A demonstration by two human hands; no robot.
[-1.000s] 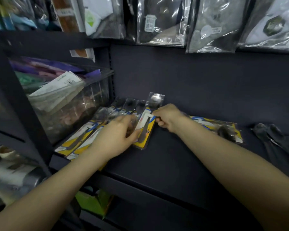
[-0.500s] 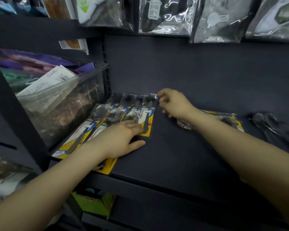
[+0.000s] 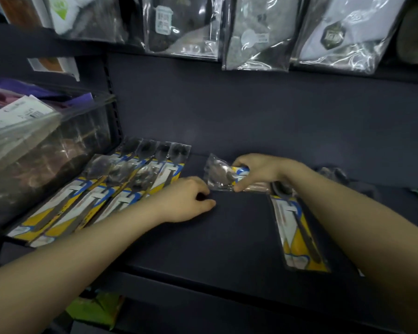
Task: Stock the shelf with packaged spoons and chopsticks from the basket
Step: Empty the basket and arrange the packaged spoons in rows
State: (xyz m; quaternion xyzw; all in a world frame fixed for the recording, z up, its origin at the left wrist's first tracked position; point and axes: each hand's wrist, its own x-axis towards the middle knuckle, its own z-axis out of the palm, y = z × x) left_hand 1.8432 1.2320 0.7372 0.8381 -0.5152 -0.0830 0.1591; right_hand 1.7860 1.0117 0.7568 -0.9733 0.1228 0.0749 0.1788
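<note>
Our right hand [image 3: 258, 171], earlier empty, now pinches spoon pack [image 3: 221, 175]; left hand [image 3: 186, 201] slid off row [image 3: 121, 186], fingers curled loosely on shelf [image 3: 227, 237].

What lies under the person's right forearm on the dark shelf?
A yellow-and-blue spoon packet lies flat on the dark shelf, partly beneath the right forearm. Its top end is covered, and so is anything further right.

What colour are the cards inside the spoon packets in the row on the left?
Yellow, with blue and white, on the spoon packets, in the head view.
</note>
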